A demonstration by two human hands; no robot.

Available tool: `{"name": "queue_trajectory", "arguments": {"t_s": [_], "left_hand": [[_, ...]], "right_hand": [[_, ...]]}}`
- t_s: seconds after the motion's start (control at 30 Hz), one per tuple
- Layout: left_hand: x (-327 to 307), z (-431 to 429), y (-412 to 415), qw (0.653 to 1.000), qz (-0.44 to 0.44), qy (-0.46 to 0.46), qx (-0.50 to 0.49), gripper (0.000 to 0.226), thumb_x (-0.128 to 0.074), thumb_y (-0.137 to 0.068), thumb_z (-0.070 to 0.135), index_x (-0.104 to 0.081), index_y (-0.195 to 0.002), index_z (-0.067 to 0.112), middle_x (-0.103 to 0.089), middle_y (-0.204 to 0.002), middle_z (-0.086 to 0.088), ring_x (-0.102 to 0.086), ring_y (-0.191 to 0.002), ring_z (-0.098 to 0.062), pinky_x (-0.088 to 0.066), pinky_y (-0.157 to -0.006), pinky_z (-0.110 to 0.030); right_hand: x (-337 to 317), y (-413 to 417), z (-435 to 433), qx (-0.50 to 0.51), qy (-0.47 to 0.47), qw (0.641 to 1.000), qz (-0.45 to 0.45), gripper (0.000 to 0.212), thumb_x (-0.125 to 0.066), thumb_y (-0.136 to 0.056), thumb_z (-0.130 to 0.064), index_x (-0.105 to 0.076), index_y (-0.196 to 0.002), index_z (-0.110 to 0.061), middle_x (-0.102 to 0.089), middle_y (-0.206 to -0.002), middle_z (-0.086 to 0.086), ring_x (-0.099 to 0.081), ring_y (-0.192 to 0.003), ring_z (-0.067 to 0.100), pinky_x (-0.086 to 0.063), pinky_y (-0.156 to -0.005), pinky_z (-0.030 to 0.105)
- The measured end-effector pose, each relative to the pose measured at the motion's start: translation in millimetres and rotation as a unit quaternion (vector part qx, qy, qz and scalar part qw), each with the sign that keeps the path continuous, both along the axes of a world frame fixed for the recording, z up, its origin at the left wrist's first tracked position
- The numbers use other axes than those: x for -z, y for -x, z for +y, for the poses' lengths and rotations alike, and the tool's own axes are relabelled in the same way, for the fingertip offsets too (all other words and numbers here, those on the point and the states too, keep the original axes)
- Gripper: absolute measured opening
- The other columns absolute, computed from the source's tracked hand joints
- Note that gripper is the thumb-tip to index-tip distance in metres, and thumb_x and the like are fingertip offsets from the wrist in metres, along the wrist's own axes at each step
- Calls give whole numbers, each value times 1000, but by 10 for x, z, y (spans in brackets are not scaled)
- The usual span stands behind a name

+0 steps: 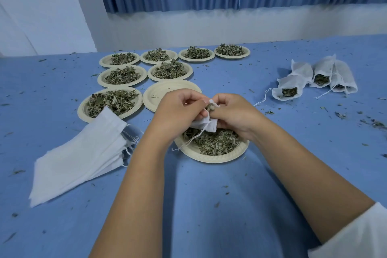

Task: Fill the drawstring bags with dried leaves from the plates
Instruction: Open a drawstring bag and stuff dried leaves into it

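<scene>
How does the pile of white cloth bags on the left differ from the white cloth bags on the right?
The left pile of white cloth bags lies flat and stacked; the right white cloth bags are bulged and lie side by side. The left pile shows no leaves; dried leaves show in the right bags' open mouths. Both have white drawstrings.

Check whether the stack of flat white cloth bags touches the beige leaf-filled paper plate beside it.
Touching. Head view: the far corner of the stack of white cloth bags lies over the rim of the beige paper plate.
</scene>
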State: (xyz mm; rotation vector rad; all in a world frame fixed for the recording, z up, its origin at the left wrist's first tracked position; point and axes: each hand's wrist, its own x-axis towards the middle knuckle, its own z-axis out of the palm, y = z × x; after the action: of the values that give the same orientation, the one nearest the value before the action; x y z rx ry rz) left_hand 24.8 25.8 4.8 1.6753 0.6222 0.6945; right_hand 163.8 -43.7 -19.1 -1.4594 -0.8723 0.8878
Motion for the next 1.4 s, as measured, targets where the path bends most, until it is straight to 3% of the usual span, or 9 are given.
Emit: {"name": "queue_trajectory", "arguments": {"t_s": [0.07, 0.2, 0.3, 0.6, 0.77, 0.87, 0.97, 1.13, 1.4], "left_hand": [[4, 41, 15, 1000, -8, 1, -23, 13, -65, -91, 10, -73, -82, 17, -68, -61, 2, -58, -54, -6, -51, -58, -18], [12, 89, 34, 998, -27, 20, -53, 14, -64, -91, 9, -73, -81, 16, -67, -60, 2, -57, -53, -5, -50, -57, -15], [15, 100, 35, 998, -29, 25, -59, 15, -64, -92, 9, -72, -81, 15, -67, -60, 2, -56, -52, -5, -52, -59, -17], [7, 98, 42, 996, -39, 29, -70, 15, -64, -92, 8, -72, -80, 14, -66, -58, 2, -56, -52, -5, -50, -57, -14], [6, 111, 43, 995, -44, 35, -79, 15, -64, -91, 8, -72, -80, 13, -65, -57, 3, -57, -53, -5, -52, -60, -16], [8, 111, 43, 996, -43, 35, -76, 16, -64, -91, 7, -72, -79, 14, -66, -58, 3, -57, -54, -6, -52, -61, -16], [13, 128, 45, 995, -40, 35, -81, 15, -64, -90, 7, -72, -79, 15, -67, -59, 3, -59, -56, -6, -53, -64, -19], [6, 134, 51, 994, -46, 45, -83, 13, -64, -91, 6, -72, -82, 12, -67, -58, 2, -59, -54, -3, -50, -59, -14], [-14, 115, 77, 996, -43, 33, -64, 13, -64, -91, 6, -72, -82, 12, -66, -58, 2, -58, -55, -6, -53, -62, -16]], "right_hand": [[-60, -62, -34, -53, 9, 998, 39, 10, -72, -84, -6, -66, -87, -13, -72, -74, 0, -71, -70, 10, -54, -60, 19], [-168, -153, -88, -127, 15, 988, 86, 19, -65, -88, 0, -76, -93, -14, -75, -96, 9, -72, -90, 18, -58, -73, 26], [-200, -150, -96, -130, 11, 986, 106, 19, -65, -89, -7, -80, -85, -18, -75, -95, 8, -72, -90, 18, -58, -71, 29], [-205, -140, -101, -128, 10, 983, 129, 18, -65, -87, -3, -71, -104, -8, -73, -94, 9, -71, -83, 19, -58, -69, 31], [-170, -150, -146, -184, 13, 982, 47, 49, -86, -67, -12, -69, -113, -19, -73, -107, 2, -70, -98, 16, -57, -75, 28], [-138, -111, -119, -140, 6, 990, 5, 43, -83, -73, -7, -69, -111, -20, -74, -102, -2, -71, -91, 13, -56, -69, 23], [-136, -115, -102, -118, -2, 993, 24, 32, -79, -77, -9, -70, -108, -15, -73, -97, 2, -70, -86, 11, -55, -65, 20], [-159, -120, -123, -138, 16, 989, 43, 35, -81, -70, -20, -74, -103, -14, -71, -95, 4, -68, -83, 10, -56, -68, 21], [-154, -86, -95, -94, 35, 994, 45, 26, -78, -78, -17, -71, -102, -13, -72, -85, -1, -66, -74, 7, -53, -61, 18]]}}
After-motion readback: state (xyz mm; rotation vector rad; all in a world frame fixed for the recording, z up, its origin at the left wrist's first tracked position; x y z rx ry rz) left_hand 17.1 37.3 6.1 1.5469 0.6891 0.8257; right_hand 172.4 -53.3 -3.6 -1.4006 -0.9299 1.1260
